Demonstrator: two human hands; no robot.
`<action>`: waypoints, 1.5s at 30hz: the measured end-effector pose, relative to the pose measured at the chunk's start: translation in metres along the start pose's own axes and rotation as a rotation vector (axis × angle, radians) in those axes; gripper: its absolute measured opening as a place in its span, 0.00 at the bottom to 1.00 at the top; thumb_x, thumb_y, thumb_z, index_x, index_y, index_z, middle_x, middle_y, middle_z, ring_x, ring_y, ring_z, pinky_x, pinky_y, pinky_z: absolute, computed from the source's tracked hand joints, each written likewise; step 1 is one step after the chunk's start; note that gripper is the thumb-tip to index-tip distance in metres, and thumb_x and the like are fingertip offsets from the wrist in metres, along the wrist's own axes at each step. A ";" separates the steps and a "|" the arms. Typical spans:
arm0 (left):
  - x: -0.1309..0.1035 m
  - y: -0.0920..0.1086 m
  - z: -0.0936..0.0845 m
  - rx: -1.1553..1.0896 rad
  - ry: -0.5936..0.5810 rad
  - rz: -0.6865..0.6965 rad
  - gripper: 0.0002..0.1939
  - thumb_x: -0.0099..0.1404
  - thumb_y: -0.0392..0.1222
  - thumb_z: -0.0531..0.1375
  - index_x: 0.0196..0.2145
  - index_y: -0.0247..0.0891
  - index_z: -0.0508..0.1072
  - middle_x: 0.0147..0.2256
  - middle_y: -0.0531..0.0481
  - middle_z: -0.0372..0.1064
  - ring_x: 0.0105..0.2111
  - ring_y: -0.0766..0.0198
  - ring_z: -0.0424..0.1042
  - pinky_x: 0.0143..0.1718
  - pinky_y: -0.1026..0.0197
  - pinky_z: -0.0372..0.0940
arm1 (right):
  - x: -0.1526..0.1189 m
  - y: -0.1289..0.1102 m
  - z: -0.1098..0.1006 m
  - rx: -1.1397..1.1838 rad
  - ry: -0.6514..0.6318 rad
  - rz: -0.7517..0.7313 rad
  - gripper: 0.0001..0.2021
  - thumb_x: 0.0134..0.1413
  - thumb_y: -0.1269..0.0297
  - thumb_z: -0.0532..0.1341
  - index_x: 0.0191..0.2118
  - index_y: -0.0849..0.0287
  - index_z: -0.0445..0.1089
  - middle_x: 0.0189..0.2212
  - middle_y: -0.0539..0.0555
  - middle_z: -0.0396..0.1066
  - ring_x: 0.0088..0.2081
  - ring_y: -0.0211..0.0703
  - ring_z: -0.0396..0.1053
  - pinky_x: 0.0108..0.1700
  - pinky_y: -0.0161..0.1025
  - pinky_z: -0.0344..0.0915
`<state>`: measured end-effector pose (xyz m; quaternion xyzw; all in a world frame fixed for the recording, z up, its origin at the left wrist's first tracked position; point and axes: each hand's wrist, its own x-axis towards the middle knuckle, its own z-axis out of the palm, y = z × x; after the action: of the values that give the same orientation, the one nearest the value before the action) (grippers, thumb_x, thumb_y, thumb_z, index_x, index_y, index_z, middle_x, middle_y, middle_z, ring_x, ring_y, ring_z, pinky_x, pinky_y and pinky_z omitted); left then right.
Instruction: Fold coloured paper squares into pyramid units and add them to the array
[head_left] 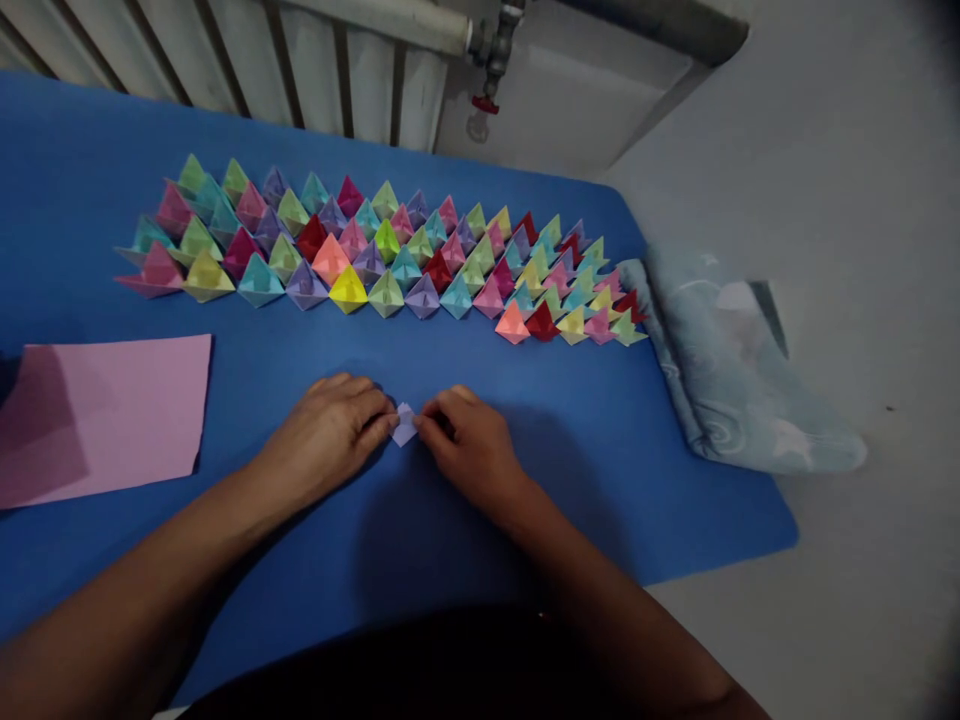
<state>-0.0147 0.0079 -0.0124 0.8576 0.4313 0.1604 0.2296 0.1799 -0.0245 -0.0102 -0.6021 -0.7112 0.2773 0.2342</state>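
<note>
A small folded piece of pale lilac paper is held just above the blue table, its lower end coming to a point. My left hand pinches its left edge between thumb and fingers. On the opposite edge, the thumb and fingertips of my right hand are closed in the same way. Beyond my hands stand several rows of little folded paper boats in pink, green, blue, purple, yellow and red.
Pink paper lies flat at the left. On the right, a folded light-blue patterned cloth rests over the table's edge against the wall. A white radiator with a red-handled valve runs along the back.
</note>
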 end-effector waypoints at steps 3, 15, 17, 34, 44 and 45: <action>0.000 0.001 -0.001 -0.011 -0.008 -0.013 0.12 0.70 0.44 0.56 0.30 0.40 0.75 0.30 0.49 0.72 0.33 0.58 0.67 0.38 0.55 0.58 | -0.002 0.001 -0.001 0.087 0.016 0.012 0.08 0.61 0.64 0.62 0.30 0.56 0.69 0.29 0.49 0.68 0.32 0.37 0.64 0.36 0.36 0.58; -0.008 -0.003 0.001 0.004 0.021 0.067 0.13 0.73 0.46 0.54 0.38 0.43 0.78 0.33 0.50 0.74 0.35 0.58 0.70 0.41 0.54 0.60 | -0.010 0.000 -0.002 -0.077 -0.066 -0.073 0.09 0.65 0.68 0.57 0.32 0.58 0.70 0.35 0.55 0.72 0.38 0.41 0.68 0.42 0.38 0.62; -0.008 -0.001 0.000 0.016 0.018 0.052 0.14 0.73 0.46 0.54 0.37 0.42 0.78 0.33 0.50 0.74 0.35 0.58 0.70 0.40 0.54 0.60 | -0.009 -0.003 -0.002 -0.137 -0.084 -0.052 0.10 0.66 0.67 0.56 0.32 0.59 0.70 0.36 0.55 0.72 0.38 0.41 0.68 0.41 0.38 0.61; -0.001 0.023 0.001 0.170 -0.022 -0.229 0.13 0.69 0.45 0.54 0.34 0.38 0.75 0.32 0.45 0.72 0.37 0.52 0.70 0.41 0.52 0.63 | 0.003 -0.019 -0.005 -0.272 -0.138 0.114 0.09 0.65 0.64 0.57 0.33 0.59 0.69 0.34 0.52 0.70 0.34 0.38 0.64 0.35 0.36 0.52; 0.003 0.022 0.002 0.013 0.001 -0.313 0.08 0.66 0.43 0.57 0.38 0.41 0.74 0.33 0.50 0.73 0.36 0.55 0.71 0.40 0.53 0.63 | 0.002 -0.011 -0.005 -0.192 -0.110 0.092 0.07 0.64 0.65 0.59 0.33 0.58 0.69 0.33 0.50 0.69 0.34 0.37 0.64 0.36 0.36 0.53; 0.003 0.022 0.002 0.005 0.000 -0.305 0.08 0.66 0.42 0.56 0.39 0.42 0.75 0.34 0.50 0.74 0.36 0.55 0.72 0.41 0.53 0.62 | 0.002 -0.011 -0.005 -0.186 -0.108 0.093 0.07 0.64 0.65 0.59 0.33 0.58 0.69 0.33 0.50 0.69 0.34 0.37 0.64 0.36 0.36 0.53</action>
<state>0.0024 -0.0018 -0.0024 0.7828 0.5570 0.1226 0.2490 0.1747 -0.0235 0.0008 -0.6376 -0.7168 0.2527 0.1259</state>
